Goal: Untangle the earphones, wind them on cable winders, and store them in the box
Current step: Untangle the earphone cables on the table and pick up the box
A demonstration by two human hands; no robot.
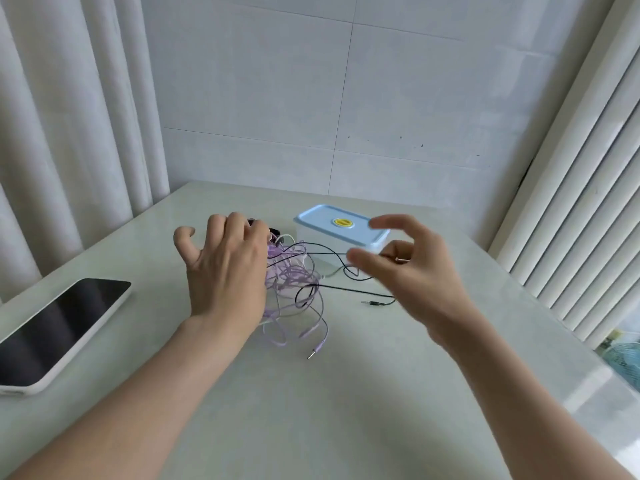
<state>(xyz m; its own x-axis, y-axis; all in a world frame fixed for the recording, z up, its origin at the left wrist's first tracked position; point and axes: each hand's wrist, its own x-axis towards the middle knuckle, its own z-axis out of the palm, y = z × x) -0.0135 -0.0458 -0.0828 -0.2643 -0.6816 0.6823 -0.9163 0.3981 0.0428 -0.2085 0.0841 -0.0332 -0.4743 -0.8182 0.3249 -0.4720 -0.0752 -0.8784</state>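
Earphones [289, 277] tangled beside left hand [225, 268], its grip unclear; right hand [415, 271] nearby, fingers spread

Worktop [346, 403]: pale, glossy. Phone [59, 327] in a white case lies flat at its left edge, dark screen up, angled, corner cut off by the frame. Pleated white curtain [69, 133] back left, grey-white tiled wall [346, 98] behind, white vertical slats [588, 202] on the right. Blurry blue-green patch [623, 355] lower right, can't identify.
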